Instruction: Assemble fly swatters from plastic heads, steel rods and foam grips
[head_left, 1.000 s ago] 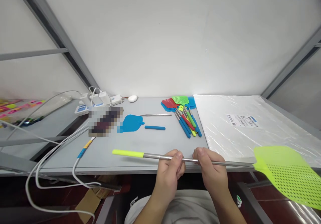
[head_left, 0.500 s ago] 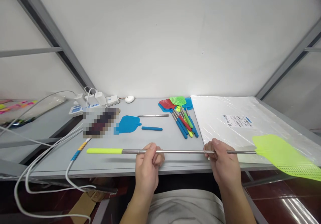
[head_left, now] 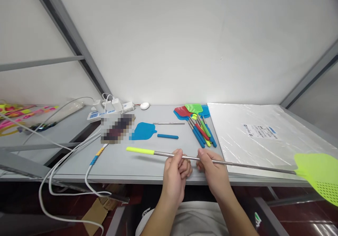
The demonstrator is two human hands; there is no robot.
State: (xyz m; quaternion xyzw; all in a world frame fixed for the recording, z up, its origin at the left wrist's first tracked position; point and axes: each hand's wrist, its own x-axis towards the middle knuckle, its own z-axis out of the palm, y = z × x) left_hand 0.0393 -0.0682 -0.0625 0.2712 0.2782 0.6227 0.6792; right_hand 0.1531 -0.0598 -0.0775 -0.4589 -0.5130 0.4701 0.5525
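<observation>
my left hand [head_left: 175,169] and right hand [head_left: 211,168] pinch the steel rod of the green fly swatter [head_left: 227,163], knuckles up, close together. its yellow handle juts left of my grip, the mesh head far right. beyond lies a bundle of swatters [head_left: 196,123].

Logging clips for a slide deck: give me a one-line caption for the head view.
Both hands, left hand and right hand, grip the extended metal rod of a yellow-green fly swatter above a grey table.
</observation>
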